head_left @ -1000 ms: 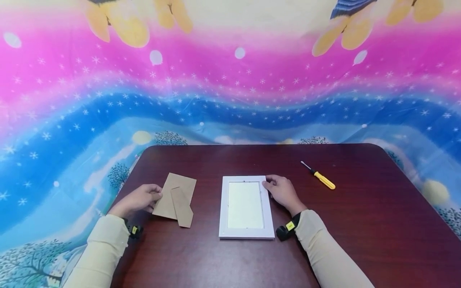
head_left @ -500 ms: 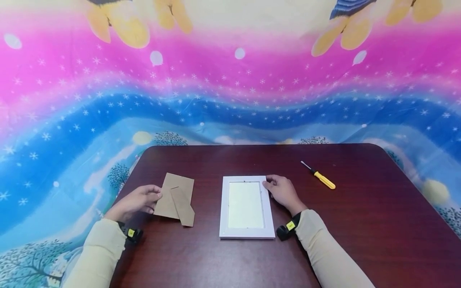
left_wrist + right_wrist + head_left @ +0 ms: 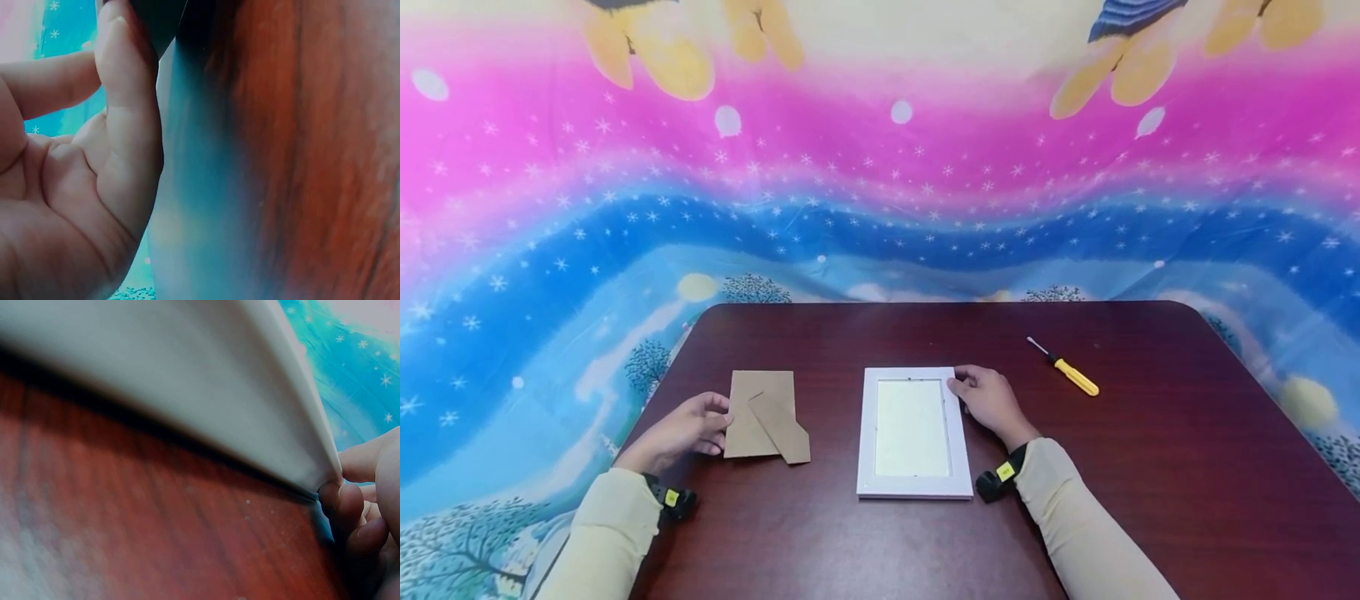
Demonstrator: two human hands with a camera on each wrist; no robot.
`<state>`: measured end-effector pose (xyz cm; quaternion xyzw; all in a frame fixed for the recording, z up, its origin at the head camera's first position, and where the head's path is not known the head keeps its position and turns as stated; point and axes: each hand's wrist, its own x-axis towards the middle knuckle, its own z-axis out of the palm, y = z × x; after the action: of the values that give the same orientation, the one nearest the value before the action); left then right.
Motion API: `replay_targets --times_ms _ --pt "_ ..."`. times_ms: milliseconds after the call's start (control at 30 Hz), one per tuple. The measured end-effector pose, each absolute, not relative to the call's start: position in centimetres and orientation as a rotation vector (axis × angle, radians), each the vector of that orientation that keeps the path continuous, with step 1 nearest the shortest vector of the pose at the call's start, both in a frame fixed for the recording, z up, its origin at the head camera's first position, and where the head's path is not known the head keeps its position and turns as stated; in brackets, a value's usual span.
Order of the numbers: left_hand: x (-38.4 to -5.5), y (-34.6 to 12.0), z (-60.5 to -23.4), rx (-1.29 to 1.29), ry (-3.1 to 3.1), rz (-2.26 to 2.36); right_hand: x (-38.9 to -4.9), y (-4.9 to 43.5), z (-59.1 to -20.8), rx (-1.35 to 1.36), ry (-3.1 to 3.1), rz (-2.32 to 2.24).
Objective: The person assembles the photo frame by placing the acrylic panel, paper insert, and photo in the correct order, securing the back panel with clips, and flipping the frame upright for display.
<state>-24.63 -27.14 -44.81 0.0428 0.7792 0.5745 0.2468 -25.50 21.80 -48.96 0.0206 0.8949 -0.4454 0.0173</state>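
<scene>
Your left grip [image 3: 683, 428] pinches the cardboard [image 3: 763, 415]; right of it lies the frame [image 3: 867, 429], long axis running away from you, corner pinched by your right grip [image 3: 997, 407].

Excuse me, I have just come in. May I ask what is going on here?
A person is handling two pieces at a table. The left hand holds the left edge of a brown board with a slanting leg. The right hand grips the upper right corner of a white frame. Board and frame are apart. A yellow-handled screwdriver lies beyond the right hand, untouched.
</scene>
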Motion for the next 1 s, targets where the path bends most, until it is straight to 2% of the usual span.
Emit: replay_targets --times_ms 1000 --pt "-24.1 -26.3 -45.8 0.188 2.102 1.676 -25.4 21.9 -49.0 0.068 2.781 -1.406"
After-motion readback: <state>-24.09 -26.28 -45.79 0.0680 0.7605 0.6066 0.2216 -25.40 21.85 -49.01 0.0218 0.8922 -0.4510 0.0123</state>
